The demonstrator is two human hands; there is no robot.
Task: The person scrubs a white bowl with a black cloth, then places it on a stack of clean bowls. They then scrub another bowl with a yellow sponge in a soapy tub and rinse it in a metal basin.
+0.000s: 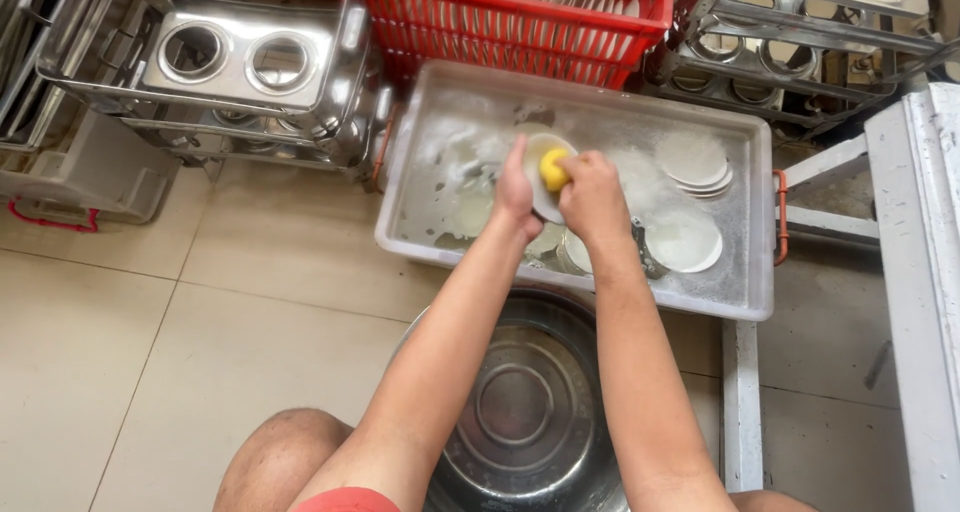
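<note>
Head view: nearest me I see a steel basin (520, 412); beyond it, over the soapy tub (600, 122), my left hand (515, 194) pinches a small white plate (540, 177) by its rim, and my right hand (592, 194) presses a yellow sponge (553, 169) onto it, fingers curled; behind the tub sits a red crate (500, 22).

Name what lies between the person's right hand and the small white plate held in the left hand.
In the head view, a yellow sponge sits between the right hand and the plate, gripped by the left hand.
</note>
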